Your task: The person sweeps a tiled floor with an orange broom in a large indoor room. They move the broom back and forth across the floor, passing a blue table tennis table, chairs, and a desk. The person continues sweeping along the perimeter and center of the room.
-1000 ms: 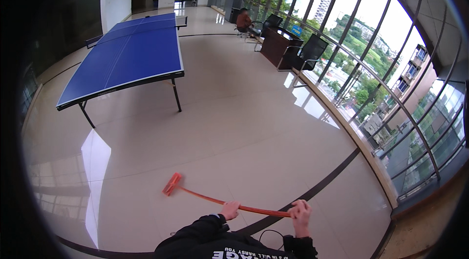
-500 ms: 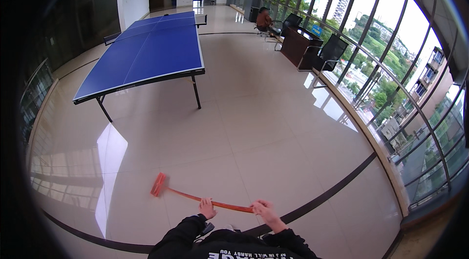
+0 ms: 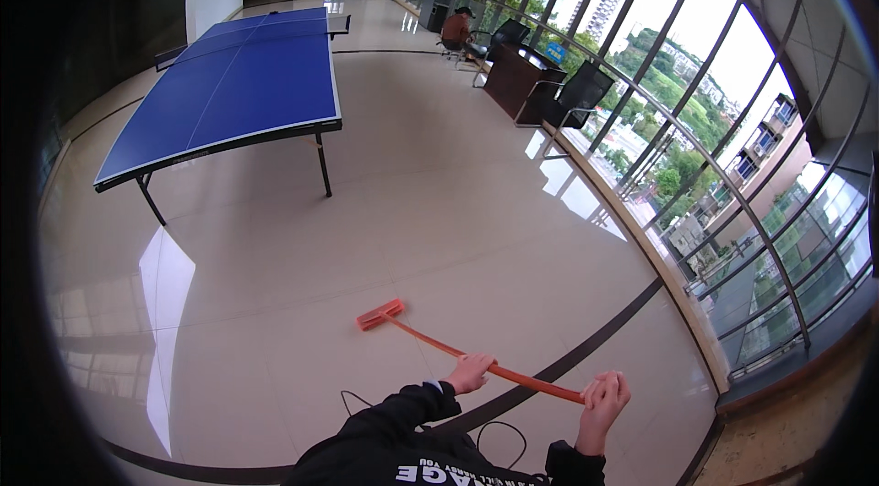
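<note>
Gripping an orange broom (image 3: pixel 439 345), both hands' fingers (image 3: pixel 476 365) clenched, over glossy tiled floor (image 3: pixel 439 211) beside windows (image 3: pixel 696 120).

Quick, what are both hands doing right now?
Left hand: closed around the orange broom handle.
Right hand: closed around the same handle's end.

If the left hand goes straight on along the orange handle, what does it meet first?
Likely the flat orange broom head, resting on the glossy beige tile floor. The left hand grips the long orange handle; nothing else lies between them.
</note>
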Tool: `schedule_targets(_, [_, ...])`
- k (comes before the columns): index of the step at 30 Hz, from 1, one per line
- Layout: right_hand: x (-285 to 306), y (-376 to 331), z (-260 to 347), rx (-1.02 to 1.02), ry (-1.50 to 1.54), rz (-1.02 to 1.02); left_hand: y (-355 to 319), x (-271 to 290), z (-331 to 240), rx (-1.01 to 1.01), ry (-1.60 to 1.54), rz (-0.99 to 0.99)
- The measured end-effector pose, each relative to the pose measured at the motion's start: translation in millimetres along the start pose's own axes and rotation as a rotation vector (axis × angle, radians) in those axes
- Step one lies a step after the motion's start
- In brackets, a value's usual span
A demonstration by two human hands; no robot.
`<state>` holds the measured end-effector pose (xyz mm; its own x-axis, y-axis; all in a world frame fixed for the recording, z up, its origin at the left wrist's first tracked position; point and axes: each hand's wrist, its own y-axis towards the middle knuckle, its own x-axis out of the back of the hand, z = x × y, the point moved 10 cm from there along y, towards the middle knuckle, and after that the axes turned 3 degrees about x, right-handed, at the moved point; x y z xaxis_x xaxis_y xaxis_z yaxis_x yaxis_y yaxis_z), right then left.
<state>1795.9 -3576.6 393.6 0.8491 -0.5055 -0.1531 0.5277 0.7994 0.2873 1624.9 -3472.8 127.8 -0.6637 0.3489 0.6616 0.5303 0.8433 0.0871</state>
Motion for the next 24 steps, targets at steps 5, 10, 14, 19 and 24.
schedule_targets(5, [-2,7,-62,-0.217,0.11,0.039,-33,-1,43,0.095,0.117,-0.072])
schedule_targets(10, [-56,-12,-163,-0.538,0.217,0.206,-90,22,127,0.292,0.186,-0.126])
schedule_targets(14, [-117,-40,-202,-0.673,0.282,0.468,-123,39,183,0.577,0.269,-0.17])
schedule_targets(19, [-142,-27,-195,-0.656,0.409,0.8,-110,41,196,0.698,0.293,-0.168])
schedule_targets(24, [-87,69,-180,-0.504,0.237,0.644,-11,6,159,0.578,0.287,-0.084])
